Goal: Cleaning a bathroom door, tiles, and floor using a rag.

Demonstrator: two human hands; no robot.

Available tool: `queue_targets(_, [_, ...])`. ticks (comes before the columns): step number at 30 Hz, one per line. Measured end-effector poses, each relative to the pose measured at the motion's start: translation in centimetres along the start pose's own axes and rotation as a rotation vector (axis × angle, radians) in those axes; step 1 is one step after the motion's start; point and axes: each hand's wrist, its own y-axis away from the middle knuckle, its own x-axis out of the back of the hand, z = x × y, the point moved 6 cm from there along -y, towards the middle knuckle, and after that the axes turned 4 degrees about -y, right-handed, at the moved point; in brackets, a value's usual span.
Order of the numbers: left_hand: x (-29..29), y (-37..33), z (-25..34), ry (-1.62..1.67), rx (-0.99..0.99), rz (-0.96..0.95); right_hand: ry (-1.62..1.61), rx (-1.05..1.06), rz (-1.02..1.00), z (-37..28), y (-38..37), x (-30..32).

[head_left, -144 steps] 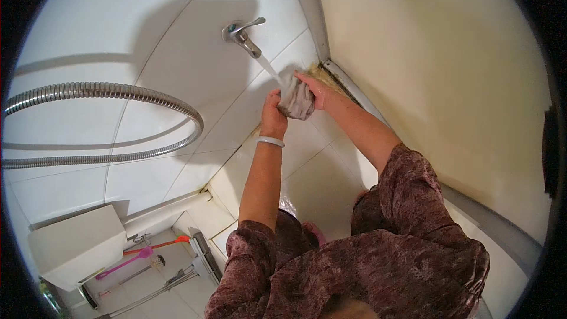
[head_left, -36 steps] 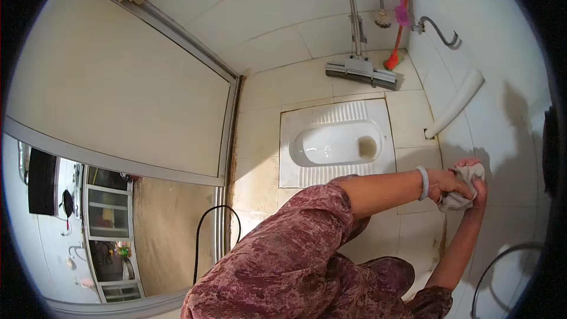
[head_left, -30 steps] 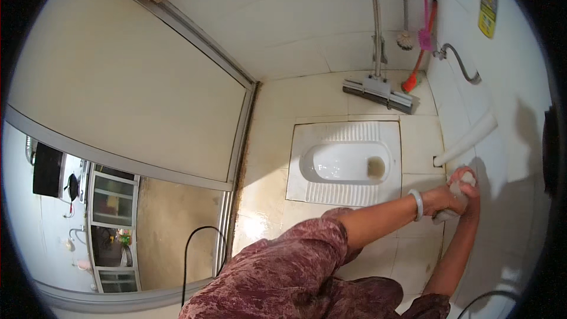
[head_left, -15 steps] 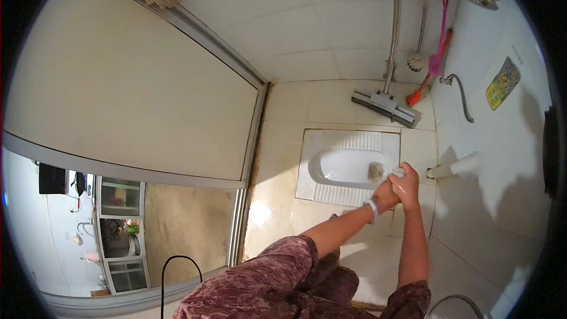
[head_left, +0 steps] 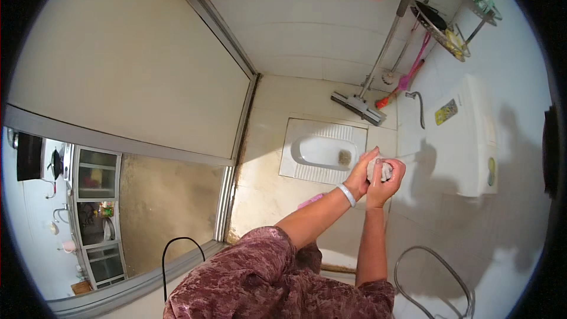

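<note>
Both hands are closed round a crumpled white cloth (head_left: 378, 169), wadded into a small ball. My left hand (head_left: 358, 178), with a pale band on its wrist, grips the cloth from the left. On the other side my right hand (head_left: 390, 185) cups it with curled fingers. The hands meet just right of the white squat toilet (head_left: 287, 152) and above the floor. Part of the cloth is hidden by the fingers.
A squeegee-like mop (head_left: 357, 107) leans at the far wall, beside an orange and pink brush (head_left: 403, 84). A white cistern (head_left: 466, 159) hangs on the right wall; a hose (head_left: 434, 254) loops below it. A wire rack (head_left: 440, 29) sits upper right. Left stands a sliding door (head_left: 136, 71).
My view has shifted up, so the cistern and rack show more fully. My hands have turned and loosened apart slightly, and more of the white cloth is visible between them.
</note>
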Motion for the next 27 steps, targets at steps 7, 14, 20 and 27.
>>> queue_targets(7, [-14.4, 10.5, 5.8, -1.102, -1.172, 0.134, -1.121, -1.007, 0.371, -3.2, -1.0, 2.7])
queue_targets(14, [-19.6, 13.4, 6.7, -1.473, -1.465, -0.673, -1.144, -1.013, -0.003, -1.2, -2.2, 1.3])
queue_targets(20, [-19.8, 13.1, 10.2, -1.604, -1.652, -1.169, -1.239, -1.373, -0.518, -0.5, -5.4, -4.4])
queue_targets(27, [-19.2, 10.5, 15.1, -1.840, -1.810, -1.479, -0.546, -1.119, -1.024, -5.4, -12.8, -12.4])
